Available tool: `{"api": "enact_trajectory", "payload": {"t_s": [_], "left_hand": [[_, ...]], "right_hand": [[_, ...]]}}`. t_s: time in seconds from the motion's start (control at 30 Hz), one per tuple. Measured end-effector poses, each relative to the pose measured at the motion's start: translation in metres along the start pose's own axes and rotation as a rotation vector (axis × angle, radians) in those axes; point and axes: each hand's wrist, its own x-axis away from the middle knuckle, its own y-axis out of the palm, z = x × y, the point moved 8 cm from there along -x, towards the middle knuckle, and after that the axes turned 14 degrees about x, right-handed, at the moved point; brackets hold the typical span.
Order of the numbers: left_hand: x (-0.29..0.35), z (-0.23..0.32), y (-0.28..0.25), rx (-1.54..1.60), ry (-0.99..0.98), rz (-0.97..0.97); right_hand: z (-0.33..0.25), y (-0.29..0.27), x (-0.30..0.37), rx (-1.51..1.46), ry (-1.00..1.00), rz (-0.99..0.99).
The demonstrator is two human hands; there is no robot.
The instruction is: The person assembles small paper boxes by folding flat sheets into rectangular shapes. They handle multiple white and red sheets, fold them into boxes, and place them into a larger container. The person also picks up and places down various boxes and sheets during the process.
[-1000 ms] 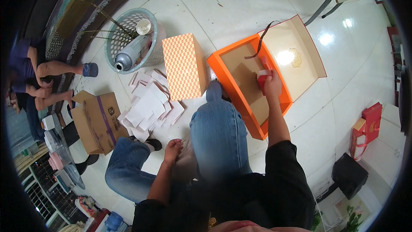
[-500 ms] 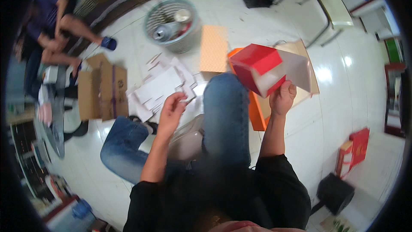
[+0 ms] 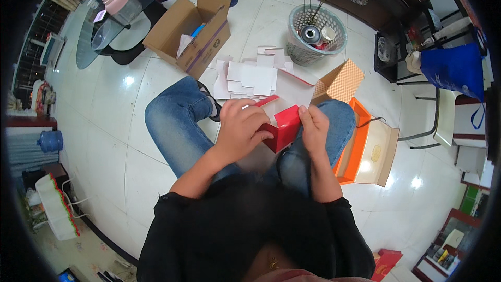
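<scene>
— Over the lap, dead centre: small red box (image 3: 282,128) gripped between left hand (image 3: 241,128) at nine o'clock and right hand (image 3: 314,127) at three o'clock, above the jeans-clad knees.

— Left grip?

— Curled, fingers wrapped over the box's near face, thumb tucked against a red flap; not spread.

— And right?

— Pinching the box's right edge, fingers pressed together, thumb on top.

— Advice for folding this well?

— Probably best to brace with the left, crease along the scored edge with the right, keep corners square.

— Around it?

— Brown carton (image 3: 190,28) at eleven o'clock, white cards (image 3: 250,75) on the floor at twelve, wire basket (image 3: 317,34) at one, open orange box (image 3: 365,149) just beside the right knee at three.
</scene>
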Motion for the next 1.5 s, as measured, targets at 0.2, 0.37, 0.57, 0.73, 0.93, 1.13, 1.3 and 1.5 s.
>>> {"api": "enact_trajectory", "payload": {"t_s": [0.2,0.37,0.57,0.73,0.93,1.13,1.3,1.5], "left_hand": [[0.003,-0.018,-0.005,0.560,-0.087,-0.185],[0.003,0.001,0.010,0.909,-0.236,-0.512],[0.029,0.027,0.018,0.962,-0.222,-0.590],[0.040,0.033,-0.015,0.882,0.071,-0.375],[0.049,0.010,-0.004,0.921,-0.347,-0.798],[0.029,0.043,-0.032,0.605,0.219,-0.939],[0.023,0.000,-0.081,1.268,0.228,-0.539],[0.051,-0.092,-0.060,1.873,-0.173,0.329]], "right_hand": [[-0.074,-0.023,0.005,0.323,-0.264,0.122],[-0.127,0.011,0.024,0.004,-0.295,-0.638],[-0.099,0.040,0.063,0.041,-0.155,-1.450],[-0.095,0.035,0.076,-0.051,-0.167,-1.345],[-0.064,0.027,0.076,-0.075,0.038,-1.313],[-0.086,0.019,0.026,-0.344,-0.099,-1.052],[-0.096,-0.053,-0.009,-0.875,-0.335,-0.685],[-0.071,-0.075,-0.007,-0.745,-0.342,-0.390]]}}
